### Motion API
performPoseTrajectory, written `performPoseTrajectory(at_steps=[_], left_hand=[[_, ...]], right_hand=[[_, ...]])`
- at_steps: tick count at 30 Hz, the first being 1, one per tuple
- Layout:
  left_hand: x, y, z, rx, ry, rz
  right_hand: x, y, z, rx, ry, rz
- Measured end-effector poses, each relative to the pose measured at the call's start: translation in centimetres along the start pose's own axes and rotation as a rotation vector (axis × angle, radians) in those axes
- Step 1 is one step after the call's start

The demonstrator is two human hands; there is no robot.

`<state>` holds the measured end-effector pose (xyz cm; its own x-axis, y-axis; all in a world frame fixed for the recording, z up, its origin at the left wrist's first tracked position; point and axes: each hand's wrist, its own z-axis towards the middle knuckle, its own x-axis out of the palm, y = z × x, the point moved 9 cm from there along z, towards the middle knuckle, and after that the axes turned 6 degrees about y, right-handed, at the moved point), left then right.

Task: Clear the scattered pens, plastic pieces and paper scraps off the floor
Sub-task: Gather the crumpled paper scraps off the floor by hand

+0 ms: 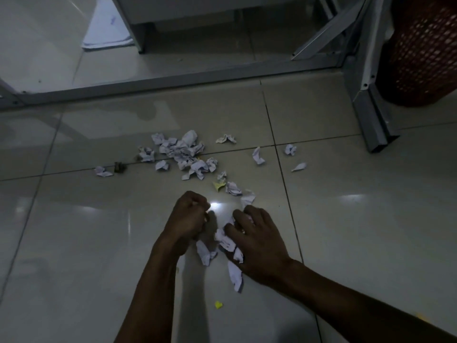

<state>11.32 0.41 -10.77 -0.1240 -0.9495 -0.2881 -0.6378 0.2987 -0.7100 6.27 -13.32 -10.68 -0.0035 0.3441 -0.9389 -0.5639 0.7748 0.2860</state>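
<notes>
Both bare hands work low over the glossy tiled floor [86, 243] in dim light. The left hand [189, 217] sits at about 6 o'clock of the scene's centre with its fingers [197, 201] curled tight into a fist; whether anything is held inside it cannot be told. The right hand [257, 240], just beside it toward 3 o'clock, presses down with its fingers spread and bent over a small bunch of crumpled paper scraps [226, 241], some of which stick out from under the palm toward 6 o'clock and toward the left wrist. A larger heap of crumpled white scraps [184, 151] lies at 12 o'clock from the hands, well apart from them, straddling a grout line. Loose scraps trail from the heap: one at its 9 o'clock end [102, 171], a small dark unidentifiable piece [120, 167] just beside that, and several singles toward 3 o'clock, such as one [258, 155] near the tile joint and another [289, 149] past it. A yellow scrap [218, 186] lies between the heap and the hands, and a tiny yellow bit [218, 304] lies at 6 o'clock, between the forearms. A grey metal frame [173, 79] runs across the floor at 12 o'clock, with flat white sheets [106, 35] beyond it at 11 o'clock and a red mesh basket [425, 50] at 2 o'clock.
</notes>
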Motion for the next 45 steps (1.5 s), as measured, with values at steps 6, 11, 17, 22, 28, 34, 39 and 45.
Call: performPoseTrajectory(at_steps=[6, 11, 17, 22, 28, 34, 39, 45], left_hand=[[0.1, 1.0, -0.5, -0.101, 0.015, -0.516], [1.5, 2.0, -0.5, -0.166, 0.083, -0.814], [1.9, 2.4, -1.0, -0.156, 0.055, -0.792], [1.1, 0.6, -2.0, 0.058, -0.163, -0.116], [6.5, -1.5, -4.7, 0.480, -0.260, 0.892], [9.4, 0.5, -6.0, 0.525, -0.378, 1.141], [10.9, 0.2, -7.7, 0.921, -0.448, 1.055], [10.2, -0.9, -7.3, 1.056, -0.421, 0.921]], right_hand=[[-0.2, 0.8, 0.4, -0.106, -0.037, -0.029], [-1.2, -0.2, 0.4, -0.134, -0.048, 0.044], [-4.5, -4.5, -0.3, 0.127, -0.261, 0.557], [-6.4, -9.0, -2.3, 0.476, -0.497, 0.856], [-7.0, -12.3, -3.4, 0.677, -0.537, 1.020], [-7.5, -12.0, -3.7, 0.683, -0.552, 1.098], [-7.8, -12.0, -4.1, 0.751, -0.529, 1.120], [-8.2, -12.6, -4.7, 0.804, -0.540, 1.213]])
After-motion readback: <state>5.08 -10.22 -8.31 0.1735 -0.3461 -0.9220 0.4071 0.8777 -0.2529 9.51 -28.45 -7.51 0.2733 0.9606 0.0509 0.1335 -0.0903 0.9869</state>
